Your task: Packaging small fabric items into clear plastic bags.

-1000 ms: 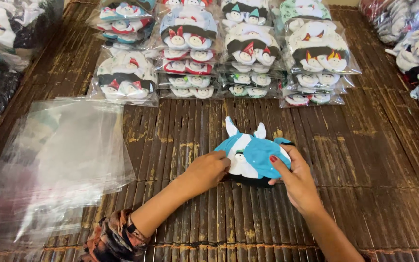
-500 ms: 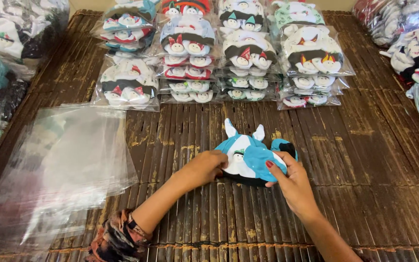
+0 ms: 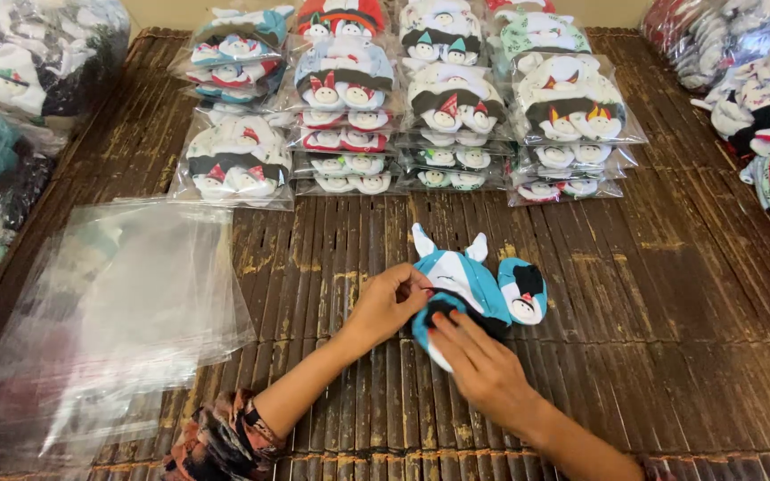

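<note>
A small teal, white and black knitted baby set, with two white ears and a little penguin face, lies on the brown slatted mat. My left hand pinches its left edge with thumb and fingers. My right hand, nails painted red, presses flat on its lower part, covering some of the black fabric. A patterned sleeve covers my left forearm near the bottom edge.
Stacks of bagged knitted sets fill the far side of the mat. A pile of clear plastic bags lies at the left. Loose and bagged knitwear is heaped at the left edge and right edge.
My right hand slid from the set's right side down over its lower part. A round penguin piece now shows at the set's right. My left hand stays at the left edge.
</note>
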